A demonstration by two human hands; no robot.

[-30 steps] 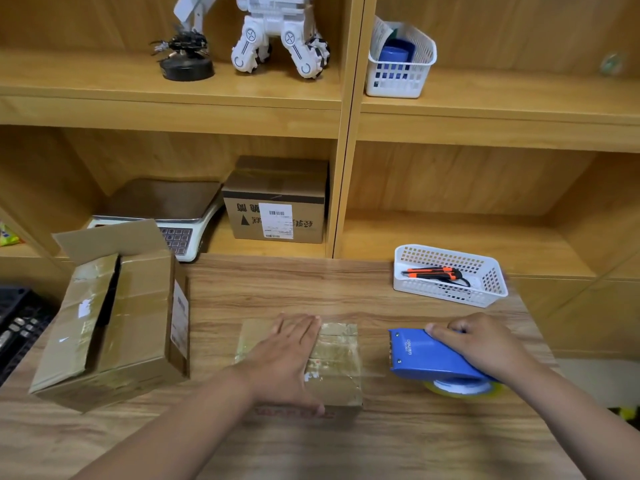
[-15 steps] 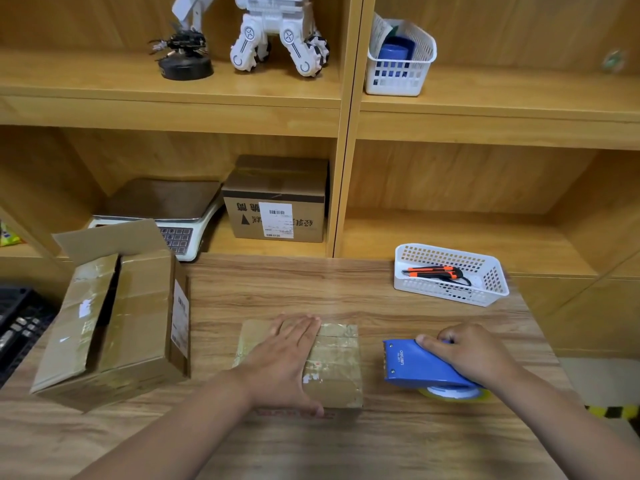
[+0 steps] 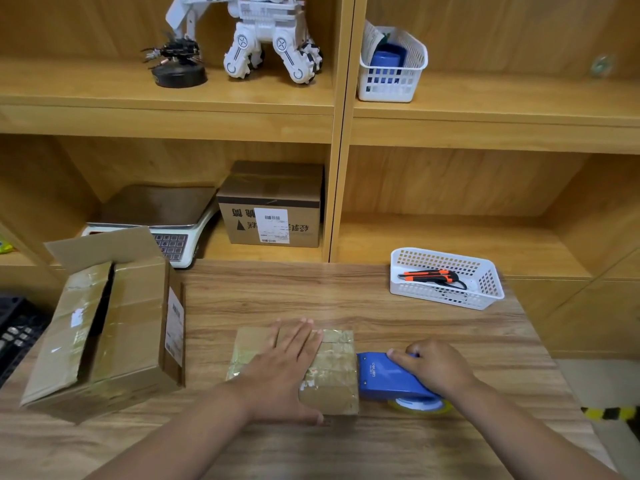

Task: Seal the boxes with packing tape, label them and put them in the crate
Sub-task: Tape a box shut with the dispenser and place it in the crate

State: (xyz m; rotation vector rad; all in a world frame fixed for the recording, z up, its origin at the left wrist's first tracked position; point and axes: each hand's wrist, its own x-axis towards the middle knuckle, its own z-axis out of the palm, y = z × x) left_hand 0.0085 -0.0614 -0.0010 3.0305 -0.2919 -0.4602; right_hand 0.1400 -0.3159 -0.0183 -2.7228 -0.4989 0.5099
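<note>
Blue plastic tape dispenser (image 3: 384,379), gripped by the right hand (image 3: 440,368) with fingers curled over its top, touches the right edge of the small flat tape-wrapped cardboard box (image 3: 336,372). The left hand (image 3: 287,372) lies spread flat on that box, mid-way across the desk (image 3: 346,292). The box top lies leftward of the dispenser, so the tape run likely crosses toward the left hand.

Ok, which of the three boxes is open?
The big box on the left: a flap stands up and a dark gap splits its top. The small box under the left hand and the shelf box are closed.
</note>
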